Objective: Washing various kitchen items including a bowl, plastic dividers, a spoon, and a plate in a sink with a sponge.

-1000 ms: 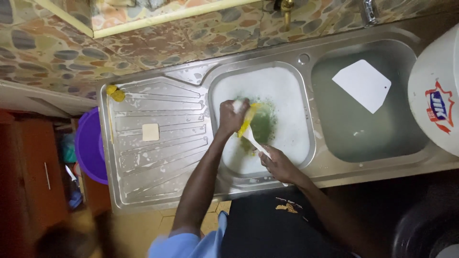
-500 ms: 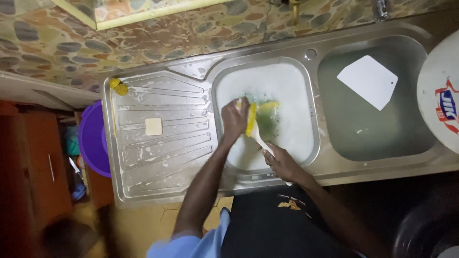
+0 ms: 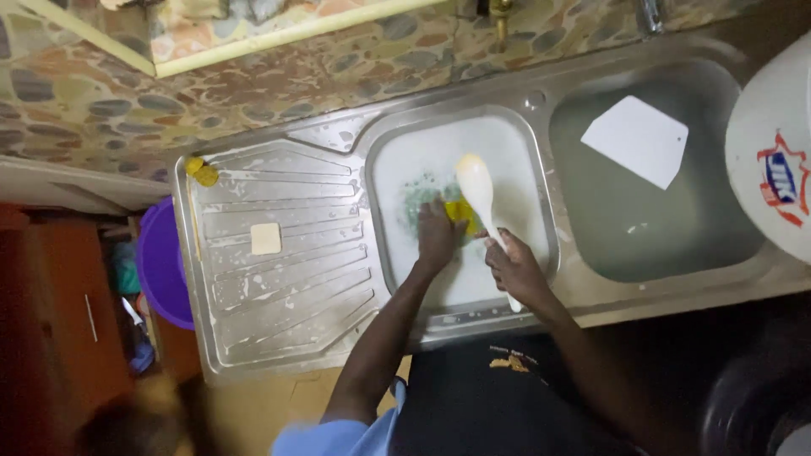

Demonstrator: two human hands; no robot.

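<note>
Stainless steel fills most of the view: a double sink with a ribbed draining board, set under a mottled stone-pattern wall.

Taking the soapy basin as the landmark, the white spoon lies over its middle, bowl end pointing toward the wall and handle running back to the near rim. The right hand has its grip closed around that handle. The left hand has its grip pressed onto a yellow sponge, which touches the spoon just below its bowl.

Judging from the suds, the washing seems to be midway. The spoon looks pale and mostly clean, yet it is over soapy water and not rinsed or set to drain. Nothing stands on the draining board as finished ware.

Counted: one spoon, one sponge in hand, two basins. Right of the soapy basin, the second basin holds one flat white scraper in greyish water. Left of it, the board carries one small pale soap piece and one yellow scrap at its far corner. One purple tub sits beyond the board's left edge, and one white bucket stands at the far right.
</note>
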